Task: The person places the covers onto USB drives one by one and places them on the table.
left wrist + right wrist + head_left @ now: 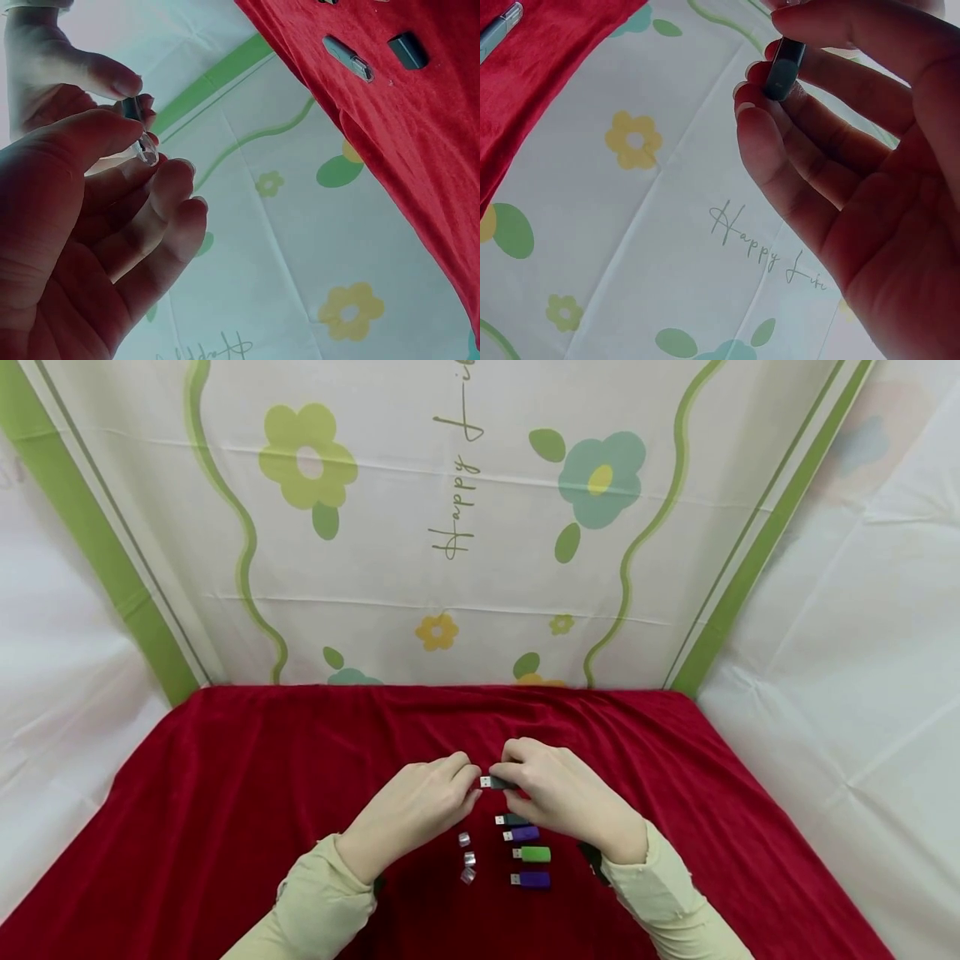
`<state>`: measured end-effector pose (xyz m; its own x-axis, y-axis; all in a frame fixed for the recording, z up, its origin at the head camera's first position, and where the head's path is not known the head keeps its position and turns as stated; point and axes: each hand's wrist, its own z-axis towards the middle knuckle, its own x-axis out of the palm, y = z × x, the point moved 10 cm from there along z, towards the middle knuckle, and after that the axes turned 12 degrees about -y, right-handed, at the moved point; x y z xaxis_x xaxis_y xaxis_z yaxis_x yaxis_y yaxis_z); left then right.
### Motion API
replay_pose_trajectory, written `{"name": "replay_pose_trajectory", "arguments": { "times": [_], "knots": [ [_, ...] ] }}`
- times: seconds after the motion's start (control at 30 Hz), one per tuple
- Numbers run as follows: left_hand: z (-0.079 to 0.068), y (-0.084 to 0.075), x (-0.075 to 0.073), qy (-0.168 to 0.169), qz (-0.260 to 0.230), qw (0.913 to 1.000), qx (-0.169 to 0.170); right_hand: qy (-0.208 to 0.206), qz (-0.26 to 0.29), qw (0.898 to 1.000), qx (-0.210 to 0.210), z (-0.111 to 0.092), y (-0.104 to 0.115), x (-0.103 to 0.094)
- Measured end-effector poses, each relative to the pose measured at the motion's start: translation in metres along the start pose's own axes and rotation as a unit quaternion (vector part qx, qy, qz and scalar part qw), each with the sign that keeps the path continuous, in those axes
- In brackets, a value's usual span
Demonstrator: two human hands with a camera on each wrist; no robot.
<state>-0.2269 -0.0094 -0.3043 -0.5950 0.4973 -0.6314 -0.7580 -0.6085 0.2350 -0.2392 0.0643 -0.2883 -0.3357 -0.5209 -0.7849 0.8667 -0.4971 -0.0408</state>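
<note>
Above the red cloth, my right hand (pixel 558 785) pinches a dark USB flash drive (pixel 498 782) between thumb and fingers, its silver plug pointing left. My left hand (pixel 431 797) is at the plug end; in the left wrist view its thumb and fingers pinch a small clear cap (pixel 149 156) at the plug. Whether the cap sits on the plug is hard to tell. In the right wrist view the drive's rounded dark end (pixel 784 75) shows between the fingers. Below the hands lie a dark teal drive (pixel 514 820), a purple drive (pixel 523 834), a green drive (pixel 536 854) and another purple drive (pixel 533 880).
Three small clear caps (pixel 469 858) lie left of the row of drives. A red cloth (pixel 247 810) covers the table. A dark block (pixel 409 50) lies beside a drive (pixel 347 57) in the left wrist view. A flower-printed white curtain (pixel 375 568) stands behind the table.
</note>
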Motion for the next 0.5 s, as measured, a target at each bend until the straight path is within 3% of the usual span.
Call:
{"name": "replay_pose_trajectory", "arguments": {
  "times": [0.5],
  "knots": [
    [0.0, -0.0041, 0.0005, -0.004, 0.01, 0.9998, 0.014, 0.014, -0.002, 1.0, -0.013, -0.0003, 0.0037, 0.0013]
  ]
}}
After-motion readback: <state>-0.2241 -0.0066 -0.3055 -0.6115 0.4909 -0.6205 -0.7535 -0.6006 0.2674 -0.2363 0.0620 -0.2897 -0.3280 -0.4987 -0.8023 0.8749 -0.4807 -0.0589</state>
